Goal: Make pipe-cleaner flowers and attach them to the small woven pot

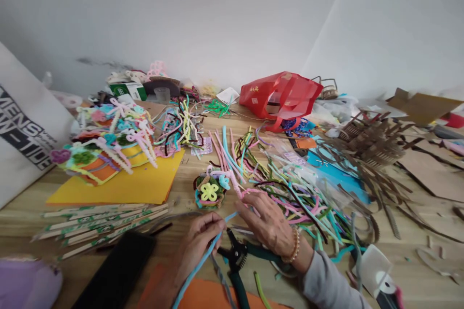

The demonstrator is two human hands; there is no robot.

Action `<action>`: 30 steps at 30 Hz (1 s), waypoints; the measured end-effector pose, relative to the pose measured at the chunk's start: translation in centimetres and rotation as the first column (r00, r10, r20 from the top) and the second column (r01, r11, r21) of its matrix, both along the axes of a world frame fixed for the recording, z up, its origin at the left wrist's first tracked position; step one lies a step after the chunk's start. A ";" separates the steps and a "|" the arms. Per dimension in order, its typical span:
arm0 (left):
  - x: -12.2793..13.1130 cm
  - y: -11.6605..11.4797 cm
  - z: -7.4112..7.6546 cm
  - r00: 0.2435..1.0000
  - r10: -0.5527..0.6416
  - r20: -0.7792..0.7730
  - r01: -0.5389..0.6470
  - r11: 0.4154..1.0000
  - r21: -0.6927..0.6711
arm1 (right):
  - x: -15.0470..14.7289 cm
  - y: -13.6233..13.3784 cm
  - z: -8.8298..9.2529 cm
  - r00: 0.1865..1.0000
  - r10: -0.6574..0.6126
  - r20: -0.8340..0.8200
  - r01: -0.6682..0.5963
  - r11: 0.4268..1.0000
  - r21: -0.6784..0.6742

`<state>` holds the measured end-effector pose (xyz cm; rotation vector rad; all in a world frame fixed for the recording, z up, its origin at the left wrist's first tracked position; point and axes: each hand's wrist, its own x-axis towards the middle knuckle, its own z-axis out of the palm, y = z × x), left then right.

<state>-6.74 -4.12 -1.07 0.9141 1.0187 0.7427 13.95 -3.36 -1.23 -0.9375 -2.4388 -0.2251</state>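
Observation:
My left hand is closed in a pinch on a light blue pipe cleaner, which runs down past the wrist to the bottom edge. My right hand, with a beaded bracelet at the wrist, reaches over the table with bent fingers near the blue strip's upper end and pink pipe cleaners; what its fingertips hold, if anything, is hidden. Just beyond both hands sits a small flower-decorated piece with a yellow flower on its front. Dark green-handled pliers lie between and below the hands.
Loose pipe cleaners spread to the right. Decorated pieces rest on yellow sheets at left, above wrapped sticks and a black phone-like object. A red bag stands behind; brown woven strips lie far right.

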 end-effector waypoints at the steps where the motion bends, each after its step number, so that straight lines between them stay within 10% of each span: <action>1: 0.0 0.0 0.1 1.000 0.003 -0.012 -0.003 1.000 0.003 | 0.0 -0.1 0.0 1.000 0.010 0.000 -0.010 1.000 0.000; 21: 1.6 0.2 -0.1 0.962 0.044 -0.268 0.034 0.959 0.281 | -1.1 -0.2 -0.2 0.993 -0.077 -0.095 0.041 0.941 -0.336; 25: 1.6 0.5 -0.8 0.981 0.027 -0.194 0.023 0.967 0.253 | -1.4 -0.4 0.3 0.909 -0.260 -0.325 0.017 0.804 -0.595; 30: 1.8 0.6 -1.2 0.987 0.065 -0.146 -0.027 0.969 0.246 | -1.5 0.3 -0.6 0.695 -0.532 -0.484 -0.256 0.445 -0.858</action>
